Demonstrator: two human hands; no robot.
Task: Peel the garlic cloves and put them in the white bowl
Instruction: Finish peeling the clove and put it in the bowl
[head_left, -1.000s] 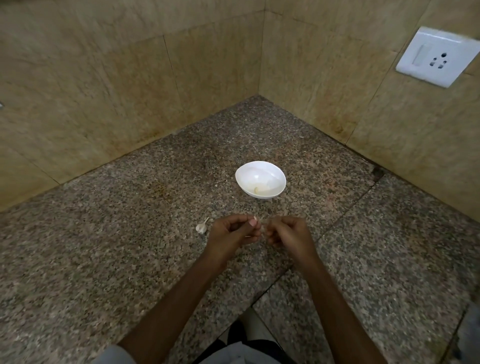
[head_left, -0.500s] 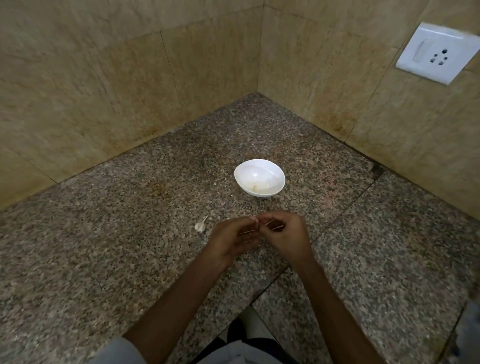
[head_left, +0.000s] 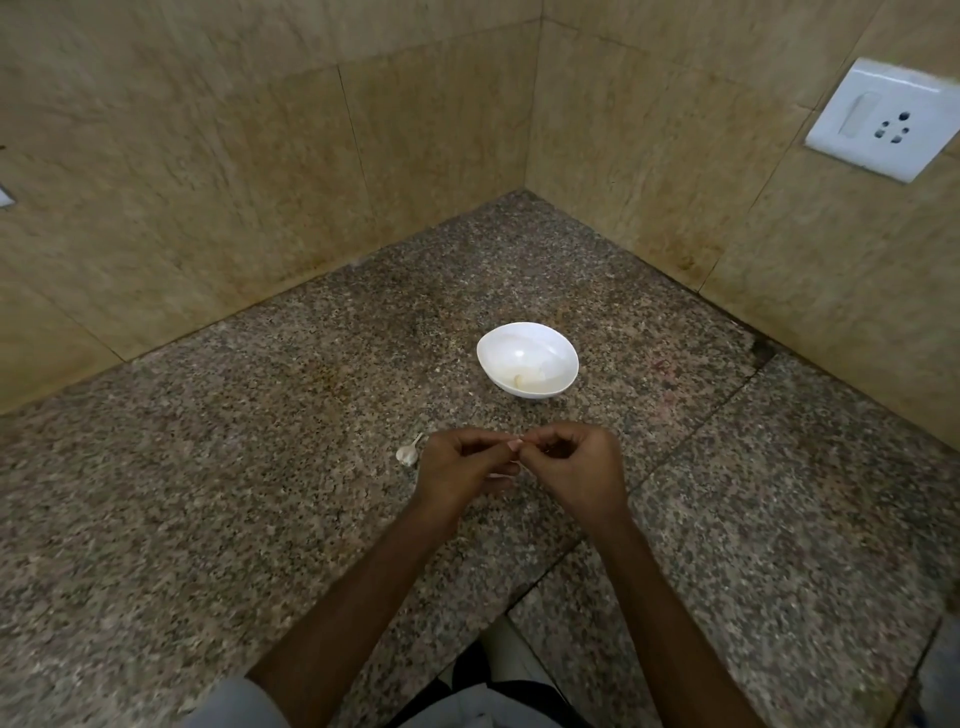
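Close by, the left hand (head_left: 462, 467) and right hand (head_left: 576, 467) meet, fingers curled tight, pinching a garlic clove that is almost hidden between them. It looks light and firm under papery skin, so nails should catch it at the pointed end. Just left lies another garlic piece (head_left: 407, 453). Beyond, the white bowl (head_left: 527, 326) holds a peeled clove (head_left: 519, 381).

Speckled granite counter (head_left: 218, 509) in a corner, beige tiled walls (head_left: 208, 171), white socket plate (head_left: 883, 119) (right wall)
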